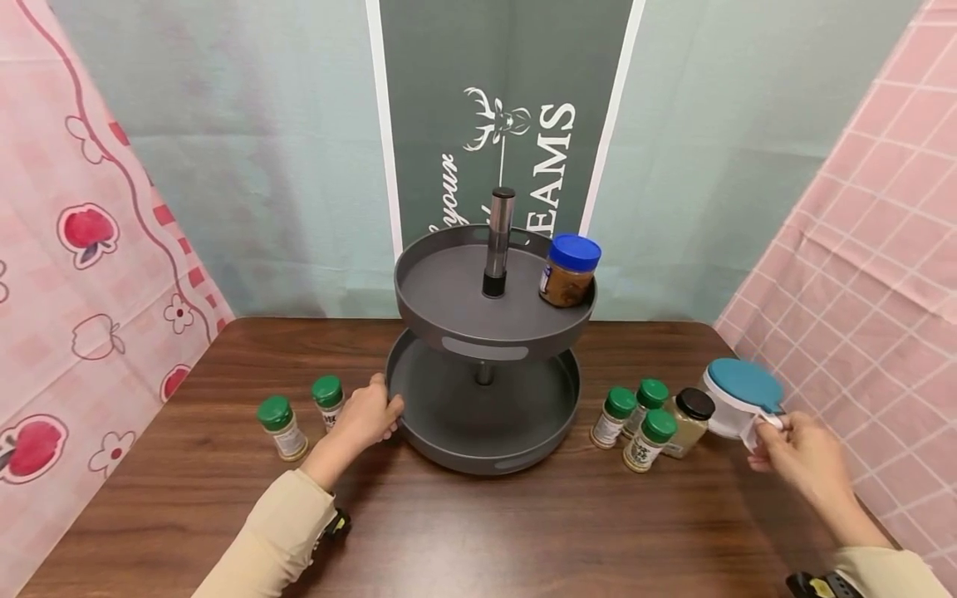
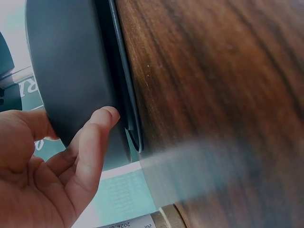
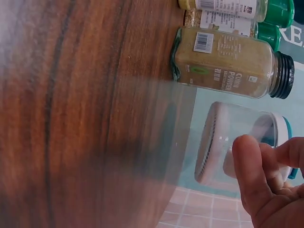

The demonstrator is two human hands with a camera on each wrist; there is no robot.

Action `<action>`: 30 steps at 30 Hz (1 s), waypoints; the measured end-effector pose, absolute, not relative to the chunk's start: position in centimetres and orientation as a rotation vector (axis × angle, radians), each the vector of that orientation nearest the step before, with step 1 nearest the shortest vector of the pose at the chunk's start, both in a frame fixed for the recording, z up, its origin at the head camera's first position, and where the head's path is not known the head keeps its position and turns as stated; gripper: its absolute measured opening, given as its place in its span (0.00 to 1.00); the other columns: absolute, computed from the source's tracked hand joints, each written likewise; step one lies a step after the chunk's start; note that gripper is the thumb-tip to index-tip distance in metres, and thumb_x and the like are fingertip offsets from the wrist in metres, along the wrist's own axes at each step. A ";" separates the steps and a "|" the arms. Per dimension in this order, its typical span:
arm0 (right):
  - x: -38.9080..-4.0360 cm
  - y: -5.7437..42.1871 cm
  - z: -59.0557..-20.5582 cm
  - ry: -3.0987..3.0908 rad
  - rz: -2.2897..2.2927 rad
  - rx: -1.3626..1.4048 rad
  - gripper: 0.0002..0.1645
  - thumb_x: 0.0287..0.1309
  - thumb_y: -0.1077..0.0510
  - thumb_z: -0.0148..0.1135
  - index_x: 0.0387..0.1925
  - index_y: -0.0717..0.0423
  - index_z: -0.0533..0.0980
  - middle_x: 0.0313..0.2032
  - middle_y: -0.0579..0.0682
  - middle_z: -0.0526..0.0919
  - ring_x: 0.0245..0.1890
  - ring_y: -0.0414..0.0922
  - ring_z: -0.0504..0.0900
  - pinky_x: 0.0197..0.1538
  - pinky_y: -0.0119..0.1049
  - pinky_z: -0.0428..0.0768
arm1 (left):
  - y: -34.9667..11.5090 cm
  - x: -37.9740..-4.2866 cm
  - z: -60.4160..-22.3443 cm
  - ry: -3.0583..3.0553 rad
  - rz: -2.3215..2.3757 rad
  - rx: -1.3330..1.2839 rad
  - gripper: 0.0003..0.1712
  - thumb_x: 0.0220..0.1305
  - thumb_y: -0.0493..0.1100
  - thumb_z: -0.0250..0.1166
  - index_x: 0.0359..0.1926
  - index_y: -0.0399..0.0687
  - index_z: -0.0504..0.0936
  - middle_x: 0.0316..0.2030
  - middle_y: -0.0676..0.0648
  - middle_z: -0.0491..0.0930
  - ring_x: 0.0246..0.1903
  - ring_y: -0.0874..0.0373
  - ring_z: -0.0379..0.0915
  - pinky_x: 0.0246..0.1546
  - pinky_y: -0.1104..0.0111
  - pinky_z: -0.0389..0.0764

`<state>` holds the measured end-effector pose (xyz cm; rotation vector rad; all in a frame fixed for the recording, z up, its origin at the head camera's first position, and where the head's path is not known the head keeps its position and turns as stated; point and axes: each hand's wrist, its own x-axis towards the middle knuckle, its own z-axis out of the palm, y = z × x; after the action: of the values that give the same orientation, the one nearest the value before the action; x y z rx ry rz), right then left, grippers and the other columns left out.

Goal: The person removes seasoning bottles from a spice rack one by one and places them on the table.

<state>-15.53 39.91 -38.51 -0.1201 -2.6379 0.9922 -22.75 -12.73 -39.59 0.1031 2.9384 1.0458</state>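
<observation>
A two-tier dark grey turntable tray (image 1: 478, 423) stands mid-table. My left hand (image 1: 365, 413) grips the left rim of its lower tier; in the left wrist view, thumb and fingers of that hand (image 2: 71, 166) lie either side of the tier's wall (image 2: 71, 71). At the far right my right hand (image 1: 803, 457) holds the white handle (image 1: 763, 425) of a clear seasoning jar with a blue lid (image 1: 743, 382). The right wrist view has the curled fingers (image 3: 249, 166) over that handle, in front of the jar (image 3: 213, 142). Whether the jar touches the table cannot be told.
A brown-filled jar with blue lid (image 1: 570, 270) sits on the upper tier. Right of the tray stand several green-capped spice bottles (image 1: 643, 453) and a black-capped cumin powder bottle (image 3: 228, 61). Two more green-capped bottles (image 1: 284, 428) stand left. Cloth walls (image 1: 860, 332) enclose the table.
</observation>
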 end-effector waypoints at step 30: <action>-15.0 40.2 -39.1 -2.874 0.683 -0.121 0.17 0.60 0.52 0.56 0.19 0.56 0.70 0.15 0.46 0.76 0.16 0.41 0.71 0.21 0.35 0.67 | -12.8 -22.6 -39.7 2.934 1.082 0.123 0.19 0.63 0.42 0.53 0.47 0.29 0.65 0.14 0.49 0.75 0.10 0.61 0.71 0.14 0.68 0.72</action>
<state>-15.01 40.23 -39.11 -0.1206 -2.8742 0.6832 -22.63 -12.78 -39.74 0.1234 2.9343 1.0824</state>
